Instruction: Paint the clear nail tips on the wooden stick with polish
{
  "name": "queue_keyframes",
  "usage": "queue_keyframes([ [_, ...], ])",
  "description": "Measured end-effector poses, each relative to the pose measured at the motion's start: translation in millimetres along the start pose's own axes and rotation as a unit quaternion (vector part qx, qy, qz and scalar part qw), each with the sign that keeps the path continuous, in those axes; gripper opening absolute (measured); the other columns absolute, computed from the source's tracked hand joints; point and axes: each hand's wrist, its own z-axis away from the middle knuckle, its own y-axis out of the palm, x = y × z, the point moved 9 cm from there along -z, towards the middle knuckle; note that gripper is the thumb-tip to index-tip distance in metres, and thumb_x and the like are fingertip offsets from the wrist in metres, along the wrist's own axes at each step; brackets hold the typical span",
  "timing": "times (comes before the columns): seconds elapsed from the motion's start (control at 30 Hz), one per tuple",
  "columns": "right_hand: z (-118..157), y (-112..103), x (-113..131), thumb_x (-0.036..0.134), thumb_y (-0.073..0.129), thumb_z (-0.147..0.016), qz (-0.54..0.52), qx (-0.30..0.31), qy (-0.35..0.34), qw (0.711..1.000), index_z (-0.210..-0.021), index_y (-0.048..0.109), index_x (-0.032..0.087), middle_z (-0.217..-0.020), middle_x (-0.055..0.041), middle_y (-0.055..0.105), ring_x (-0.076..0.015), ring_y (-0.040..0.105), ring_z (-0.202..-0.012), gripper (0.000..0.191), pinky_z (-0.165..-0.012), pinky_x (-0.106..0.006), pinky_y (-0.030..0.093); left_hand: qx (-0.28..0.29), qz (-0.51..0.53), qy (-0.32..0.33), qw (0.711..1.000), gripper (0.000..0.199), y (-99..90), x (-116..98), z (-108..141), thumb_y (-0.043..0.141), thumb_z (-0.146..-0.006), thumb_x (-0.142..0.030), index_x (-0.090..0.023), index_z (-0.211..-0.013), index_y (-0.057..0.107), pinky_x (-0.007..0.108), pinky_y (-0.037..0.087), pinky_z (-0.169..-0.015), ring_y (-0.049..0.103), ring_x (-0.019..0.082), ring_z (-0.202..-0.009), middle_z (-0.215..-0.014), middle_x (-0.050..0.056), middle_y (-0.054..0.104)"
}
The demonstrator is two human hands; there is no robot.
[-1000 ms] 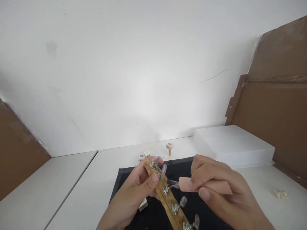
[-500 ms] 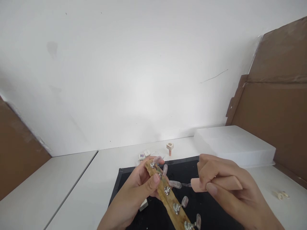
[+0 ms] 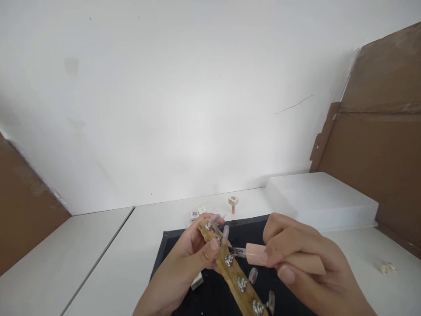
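My left hand (image 3: 194, 259) grips a wooden nail-tip stand (image 3: 226, 272), thumb on top and fingers behind it. Along the wood runs a row of silver metal holders, each bearing a pale translucent nail tip (image 3: 253, 275). In my right hand (image 3: 302, 263) is the peach-coloured cap of a nail polish brush (image 3: 256, 254), pinched between thumb and fingers. Its dark bristles lie over the middle nail tip, near the base by the metal holder. The wooden stand is tilted, its near end running out of the bottom of the view.
A black mat (image 3: 210, 298) lies under my hands on the white table (image 3: 108, 263). Behind it stands a small peach-stemmed block (image 3: 233, 202), with small white boxes (image 3: 194, 215) to its left. A white translucent bin (image 3: 322, 197) sits at right, near beige rings (image 3: 386, 267). Brown cardboard (image 3: 378, 145) flanks the wall.
My right hand has moved left with the brush, whose bristles went from the outer end of the middle nail tip to its base. My left hand and the stand have barely moved.
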Motion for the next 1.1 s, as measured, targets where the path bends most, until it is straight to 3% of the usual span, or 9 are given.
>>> queue_keyframes([
  [0.07,-0.5,0.3,-0.4,0.038,0.054,-0.098,-0.007,0.004,-0.001,1.000,-0.083,0.062,0.025,-0.059,0.0042,0.054,-0.0105,0.050,-0.051,0.021,-0.045,-0.022,0.035,0.001,0.001,0.000,1.000,0.046,0.9,-0.4,-0.1,0.076,-0.075,-0.048,-0.023,-0.110,0.062,0.025,0.049,-0.067,0.058,0.013,-0.075,-0.086,0.000,0.057],
  [0.17,-0.4,-0.1,-2.0,0.023,0.059,-0.093,-0.008,0.008,0.005,1.000,-0.083,0.063,0.025,-0.059,0.0045,0.055,-0.0106,0.050,-0.051,0.010,-0.046,-0.022,0.036,-0.001,0.004,0.001,1.000,0.045,1.5,-0.6,0.3,0.077,-0.075,-0.048,-0.023,-0.109,0.062,0.025,0.049,-0.067,0.058,0.013,-0.076,-0.087,0.000,0.058],
  [0.3,1.2,-1.6,-3.7,0.006,0.057,-0.081,-0.002,0.008,0.017,1.000,-0.079,0.062,0.024,-0.060,0.0048,0.058,-0.0102,0.050,-0.053,0.019,-0.049,-0.022,0.036,-0.015,0.008,0.005,1.000,0.045,-1.4,-0.8,1.5,0.077,-0.074,-0.048,-0.023,-0.108,0.063,0.024,0.049,-0.065,0.058,0.013,-0.074,-0.083,0.000,0.058],
  [0.57,0.9,-2.7,-3.7,0.004,0.051,-0.076,0.036,0.010,0.030,0.999,-0.067,0.056,0.022,-0.054,0.0053,0.057,-0.0097,0.044,-0.049,0.021,-0.046,-0.022,0.033,-0.009,0.022,0.005,1.000,0.042,5.1,-2.6,6.4,0.078,-0.075,-0.045,-0.021,-0.107,0.064,0.023,0.049,-0.065,0.059,0.012,-0.072,-0.077,-0.002,0.060],
  [0.77,10.5,-2.0,-10.6,0.004,0.050,-0.080,0.062,0.026,0.061,0.996,-0.067,0.051,0.022,-0.056,0.0054,0.053,-0.0105,0.045,-0.051,0.023,-0.052,-0.025,0.037,-0.013,0.014,-0.001,1.000,0.044,1.1,-1.1,8.7,0.078,-0.075,-0.045,-0.021,-0.109,0.063,0.026,0.050,-0.067,0.062,0.015,-0.076,-0.080,0.000,0.061],
  [0.93,5.3,-4.9,-4.5,0.010,0.056,-0.084,0.007,-0.023,0.031,0.999,-0.073,0.059,0.024,-0.056,0.0050,0.051,-0.0110,0.045,-0.051,0.018,-0.048,-0.023,0.034,0.006,0.013,0.008,1.000,0.042,-2.7,-1.9,2.8,0.076,-0.077,-0.046,-0.021,-0.108,0.063,0.024,0.049,-0.066,0.060,0.013,-0.075,-0.080,-0.001,0.058],
  [1.1,-1.2,1.7,-2.9,0.004,0.056,-0.078,-0.024,0.009,0.019,0.999,-0.079,0.063,0.024,-0.061,0.0057,0.051,-0.0083,0.049,-0.053,0.021,-0.048,-0.020,0.036,0.016,0.013,0.008,1.000,0.042,3.8,-4.5,0.0,0.075,-0.078,-0.047,-0.022,-0.109,0.062,0.024,0.050,-0.067,0.060,0.012,-0.076,-0.084,0.000,0.060],
])
